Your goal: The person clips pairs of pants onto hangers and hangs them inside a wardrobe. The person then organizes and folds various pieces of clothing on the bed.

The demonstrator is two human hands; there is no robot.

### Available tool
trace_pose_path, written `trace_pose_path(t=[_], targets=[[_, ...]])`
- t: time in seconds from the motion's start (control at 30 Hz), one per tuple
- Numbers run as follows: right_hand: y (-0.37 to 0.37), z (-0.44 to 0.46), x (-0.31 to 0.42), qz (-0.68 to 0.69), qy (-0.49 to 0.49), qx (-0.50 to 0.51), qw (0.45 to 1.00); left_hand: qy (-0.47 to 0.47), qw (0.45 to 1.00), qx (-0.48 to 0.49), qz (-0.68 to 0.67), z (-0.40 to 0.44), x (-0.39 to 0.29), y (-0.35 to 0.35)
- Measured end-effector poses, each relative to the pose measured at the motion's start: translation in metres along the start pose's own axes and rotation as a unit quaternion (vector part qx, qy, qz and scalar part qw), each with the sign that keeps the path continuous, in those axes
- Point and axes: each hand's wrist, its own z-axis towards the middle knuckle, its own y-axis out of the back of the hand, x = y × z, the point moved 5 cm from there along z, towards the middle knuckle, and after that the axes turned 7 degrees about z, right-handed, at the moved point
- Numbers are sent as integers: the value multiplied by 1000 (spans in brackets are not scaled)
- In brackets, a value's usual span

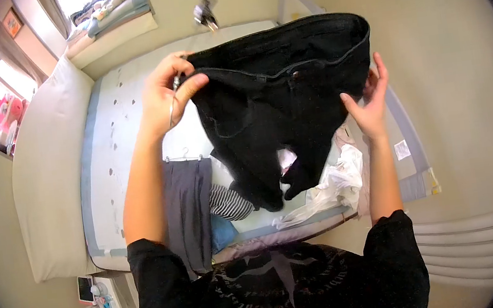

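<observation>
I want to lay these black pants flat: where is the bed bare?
The widest bare patch of the bed runs from the white cushion to the grey trousers, partly under the left arm. The near edge is crowded: grey trousers, then striped cloth, blue cloth and, at the right, white cloth. What the black pants hide can't be told.

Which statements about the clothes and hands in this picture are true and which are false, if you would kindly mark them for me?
1. The left hand grips the black trousers at the waistband. True.
2. Only the left hand touches the black trousers. False: the right hand has its thumb against their side.
3. A dark grey garment with a hanger lies partly on the bed. True.
4. A striped cloth lies just right of the dark grey garment. True.
5. All the white fabric lies left of that garment. False: crumpled white fabric lies to its right.
</observation>
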Motion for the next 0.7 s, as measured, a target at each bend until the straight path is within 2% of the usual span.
trace_pose_path(t=[0.07, 0.13, 0.17, 0.2, 0.27, 0.3, 0.4, 0.53, 0.57, 0.67, 0.7], targets=[[-3, 14, 32, -201, 119, 27, 972, -19, 999, -22, -30, 16, -21, 8], [-11, 27, 53, -390, 230, 53, 890, -7, 998, 4, -62, 28, -22, 10], [-18, 34, 47, -356, 195, 85, 910, -9, 999, 7, -53, 34, -31, 10], [-27, 40, 32, -341, 178, 164, 908, -11, 999, 11, -44, 38, -37, 9], [-42, 40, 4, -354, 181, 224, 890, -7, 999, 34, -40, 43, -39, 10], [-49, 43, -6, -321, 172, 227, 903, -4, 998, 43, -38, 43, -39, 11], [-66, 35, -6, -321, 219, 259, 884, 16, 998, 9, -58, 43, -31, 21], [-86, 38, 7, -263, 233, 260, 899, 44, 999, 29, 7, 38, -24, 55], [-87, 44, 20, -269, 270, 231, 895, 46, 999, 22, 8, 37, -23, 63], [-85, 67, 20, -291, 262, 269, 880, 53, 998, 9, 19, 36, -17, 85], [-87, 73, 33, -291, 323, 240, 868, 55, 998, 10, 30, 36, -14, 93]])
